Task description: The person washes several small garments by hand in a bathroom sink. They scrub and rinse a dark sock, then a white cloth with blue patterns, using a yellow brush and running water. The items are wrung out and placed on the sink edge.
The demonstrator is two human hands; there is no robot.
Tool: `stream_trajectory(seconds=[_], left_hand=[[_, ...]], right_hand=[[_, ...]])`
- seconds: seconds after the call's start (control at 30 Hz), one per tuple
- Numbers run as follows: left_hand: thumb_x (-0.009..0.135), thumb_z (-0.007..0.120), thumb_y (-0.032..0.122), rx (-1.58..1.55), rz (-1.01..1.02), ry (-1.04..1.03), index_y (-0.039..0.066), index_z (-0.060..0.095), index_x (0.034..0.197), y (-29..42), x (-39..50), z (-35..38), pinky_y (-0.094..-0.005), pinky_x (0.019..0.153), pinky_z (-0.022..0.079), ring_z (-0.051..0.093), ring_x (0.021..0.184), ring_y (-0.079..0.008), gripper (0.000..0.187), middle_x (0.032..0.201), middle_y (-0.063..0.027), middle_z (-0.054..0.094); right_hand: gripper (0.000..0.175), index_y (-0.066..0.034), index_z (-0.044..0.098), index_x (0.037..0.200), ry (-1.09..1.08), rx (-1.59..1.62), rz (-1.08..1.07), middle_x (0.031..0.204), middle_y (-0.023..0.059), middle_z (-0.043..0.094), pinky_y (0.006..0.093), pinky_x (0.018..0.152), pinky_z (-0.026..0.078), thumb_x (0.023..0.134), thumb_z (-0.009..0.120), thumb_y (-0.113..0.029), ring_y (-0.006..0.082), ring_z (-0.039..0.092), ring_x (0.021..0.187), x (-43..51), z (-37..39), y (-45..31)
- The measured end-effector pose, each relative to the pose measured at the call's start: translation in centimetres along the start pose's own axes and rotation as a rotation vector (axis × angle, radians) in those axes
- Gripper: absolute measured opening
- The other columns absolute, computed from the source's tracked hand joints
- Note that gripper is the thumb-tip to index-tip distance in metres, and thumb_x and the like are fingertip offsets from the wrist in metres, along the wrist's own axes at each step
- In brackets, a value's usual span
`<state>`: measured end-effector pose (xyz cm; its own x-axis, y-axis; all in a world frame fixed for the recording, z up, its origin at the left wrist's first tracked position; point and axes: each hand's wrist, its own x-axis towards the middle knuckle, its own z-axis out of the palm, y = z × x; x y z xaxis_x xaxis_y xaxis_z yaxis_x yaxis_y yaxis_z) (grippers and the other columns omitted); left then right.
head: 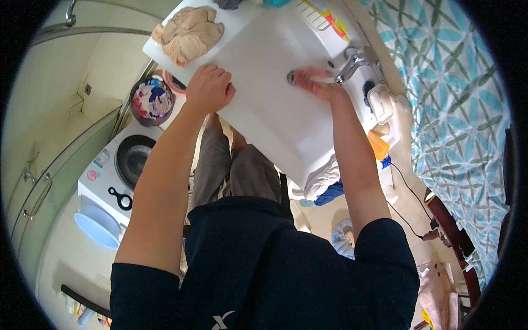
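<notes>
A white washbasin [264, 99] lies before me, with a metal drain [291, 77] in its bowl. My right hand [315, 83] is over the bowl beside the drain, close under the spout of a chrome faucet [357, 64]. It is blurred by motion, with its fingers spread and no object seen in it. A pale streak at the spout looks like running water. My left hand [210, 88] rests with curled fingers on the basin's near left rim, and nothing shows in it. Just beyond it, a crumpled beige cloth [189, 33] lies on the basin's ledge.
A yellow-and-pink brush [336, 24] lies at the basin's far edge. Right of the faucet are a white soap dish [380, 104] and an orange container [377, 145]. White cloth [324, 179] hangs below the rim. At left stand a washing machine [99, 173] and a laundry basket [152, 100].
</notes>
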<state>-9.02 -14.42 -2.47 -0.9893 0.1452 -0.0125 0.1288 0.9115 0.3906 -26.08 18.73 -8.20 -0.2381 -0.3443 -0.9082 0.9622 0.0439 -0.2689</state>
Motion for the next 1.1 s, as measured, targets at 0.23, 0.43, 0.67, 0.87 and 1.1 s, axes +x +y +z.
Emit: stream_trajectory(seconds=[0.23,0.43,0.67,0.87,1.1], left_hand=[[0.078,0.07,0.019,-0.048,0.025,0.029,0.008,0.064,0.072,-0.1,0.0,0.1,-0.043,0.084,0.053,0.063,0.082,-0.0293,0.014,0.075,-0.0083,0.066],[0.078,0.07,0.018,-0.042,0.019,0.038,0.008,0.063,0.07,0.1,0.2,-0.2,-0.0435,0.081,0.053,0.063,0.08,-0.0301,0.014,0.074,-0.0083,0.065],[0.078,0.07,0.018,-0.042,0.041,0.061,0.008,0.064,0.07,-0.1,0.2,-0.2,-0.0434,0.082,0.053,0.063,0.081,-0.0307,0.014,0.075,-0.0083,0.066],[0.08,0.068,0.019,-0.039,0.001,0.011,0.008,0.065,0.072,0.1,0.2,-0.1,-0.0453,0.086,0.053,0.065,0.084,-0.0323,0.014,0.078,-0.0101,0.067],[0.081,0.067,0.021,-0.043,-0.013,-0.016,0.008,0.065,0.073,0.0,0.1,0.3,-0.0468,0.089,0.052,0.065,0.09,-0.0329,0.016,0.081,-0.0111,0.067]], right_hand=[[0.025,-0.0022,0.073,0.112,-0.268,-0.185,0.175,0.108,0.0124,0.075,0.0417,0.093,0.06,0.097,0.063,-0.02,0.0231,0.073,0.098,1.3,-0.6,0.3],[0.021,-0.0004,0.07,0.09,-0.301,0.375,-0.21,0.086,0.0102,0.072,0.0344,0.081,0.062,0.098,0.063,-0.019,0.021,0.071,0.082,2.1,-1.0,0.0],[0.017,-0.0005,0.068,0.09,-0.183,0.398,-0.206,0.085,0.0078,0.071,0.0351,0.07,0.061,0.095,0.064,-0.016,0.0179,0.069,0.078,2.1,-0.7,-0.1],[0.024,-0.0044,0.071,0.093,-0.163,0.479,-0.38,0.088,0.0076,0.073,0.0378,0.075,0.061,0.102,0.063,-0.026,0.0227,0.07,0.08,0.4,-1.5,0.7],[0.02,-0.0021,0.069,0.089,-0.088,0.652,-0.283,0.087,0.0102,0.072,0.0397,0.073,0.06,0.099,0.063,-0.019,0.0255,0.069,0.078,1.8,-2.2,1.5]])
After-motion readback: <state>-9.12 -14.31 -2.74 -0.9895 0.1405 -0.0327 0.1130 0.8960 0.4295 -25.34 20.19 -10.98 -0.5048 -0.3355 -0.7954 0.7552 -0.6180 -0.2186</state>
